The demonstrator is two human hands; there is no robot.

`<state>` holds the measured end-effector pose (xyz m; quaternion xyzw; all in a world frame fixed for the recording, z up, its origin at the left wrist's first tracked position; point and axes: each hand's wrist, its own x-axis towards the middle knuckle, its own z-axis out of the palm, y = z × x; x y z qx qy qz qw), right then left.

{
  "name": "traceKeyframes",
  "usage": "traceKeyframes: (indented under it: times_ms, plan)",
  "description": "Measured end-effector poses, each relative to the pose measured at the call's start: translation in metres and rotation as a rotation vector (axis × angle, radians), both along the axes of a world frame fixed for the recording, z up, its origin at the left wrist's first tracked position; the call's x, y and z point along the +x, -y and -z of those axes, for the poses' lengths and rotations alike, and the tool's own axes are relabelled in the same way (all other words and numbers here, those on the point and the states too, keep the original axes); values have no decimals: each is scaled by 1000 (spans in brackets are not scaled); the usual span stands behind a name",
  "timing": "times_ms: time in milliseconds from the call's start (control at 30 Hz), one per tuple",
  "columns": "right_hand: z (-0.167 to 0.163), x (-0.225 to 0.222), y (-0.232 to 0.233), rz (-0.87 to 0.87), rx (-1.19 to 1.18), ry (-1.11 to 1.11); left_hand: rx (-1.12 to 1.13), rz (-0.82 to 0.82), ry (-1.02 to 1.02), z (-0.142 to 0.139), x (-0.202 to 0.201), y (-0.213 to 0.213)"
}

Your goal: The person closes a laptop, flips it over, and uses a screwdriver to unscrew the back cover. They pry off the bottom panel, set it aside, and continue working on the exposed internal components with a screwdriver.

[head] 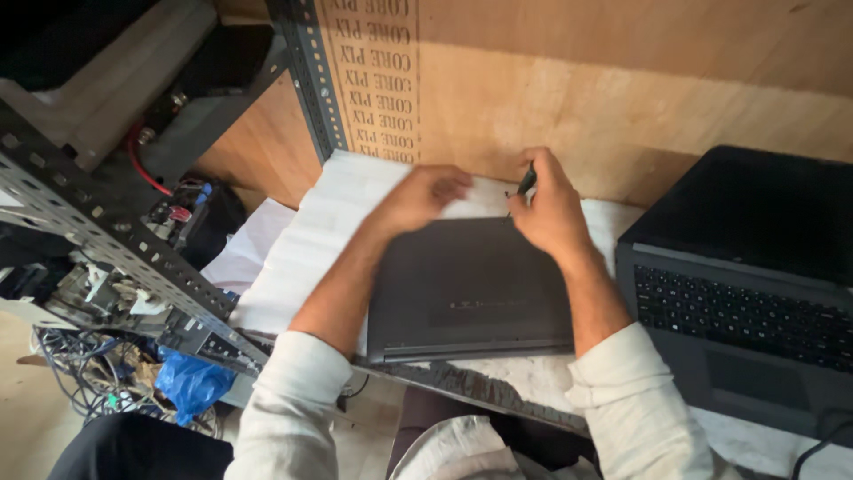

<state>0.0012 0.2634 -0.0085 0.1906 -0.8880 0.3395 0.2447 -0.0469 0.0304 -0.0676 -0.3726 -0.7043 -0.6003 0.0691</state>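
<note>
A closed dark grey laptop (468,289) lies flat, apparently underside up, on a sheet of white foam padding (311,240) spread over the table (533,378). The padding evidently serves to protect the casing from the hard surface. The laptop sits near the table's front edge, between the person's forearms, with its far edge toward the plywood back wall (622,98).

The right hand (551,209) is closed around a slim dark screwdriver (526,182), held near upright with its tip meeting the laptop's far right corner, a position consistent with working a fastener there. The left hand (426,191) is blurred; it hovers over or rests at the far left part of the laptop with fingers loosely curled and nothing visible in it. Whether it actually presses on the casing cannot be determined.

A second laptop (746,276), open with black keyboard exposed and screen dark, stands at the right end of the table, apart from the work. To the left, a slotted grey metal rack (115,258) carries batteries and wiring; tangled cables (80,373) and a blue plastic bag (191,382) lie on the floor beneath it.
</note>
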Motion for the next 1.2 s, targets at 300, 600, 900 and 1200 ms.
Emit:
traceKeyframes:
  times_ms: [300,600,900,1200]
  plan:
    - [7,10,2,19,126,-258,-50,-366,-91,-12,6,-96]
    - [13,4,-13,-80,36,-162,-32,-197,-83,14,5,-86]
    - [6,12,-1,21,144,-118,-113,-208,92,23,1,-85]
    - [-5,21,-4,72,189,-114,95,-79,39,23,1,-89]
